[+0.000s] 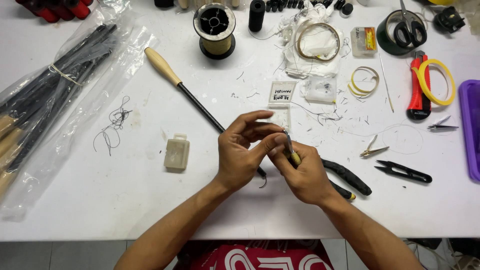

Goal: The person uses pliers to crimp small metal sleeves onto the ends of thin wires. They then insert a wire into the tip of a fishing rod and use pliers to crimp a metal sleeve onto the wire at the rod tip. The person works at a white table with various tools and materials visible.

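My right hand [302, 172] grips black-handled pliers [345, 176], their thin metal jaws pointing up between my fingers. My left hand [242, 150] meets it at the jaw tips, thumb and forefinger pinched on something too small to make out. Under both hands lies a thin black rod with a pale wooden handle [162, 66], running from the upper left toward the centre of the white table [125, 195]. A small open clear plastic box [281, 102] sits just beyond my fingers.
A small closed beige box [177, 153] lies left of my hands. A bag of black rods [55, 85] fills the left side. Thread spool [215, 30], black snips [404, 171], small metal clippers [372, 148], red utility knife [419, 87], yellow tape ring [434, 82], scissors [410, 27], purple tray [471, 127].
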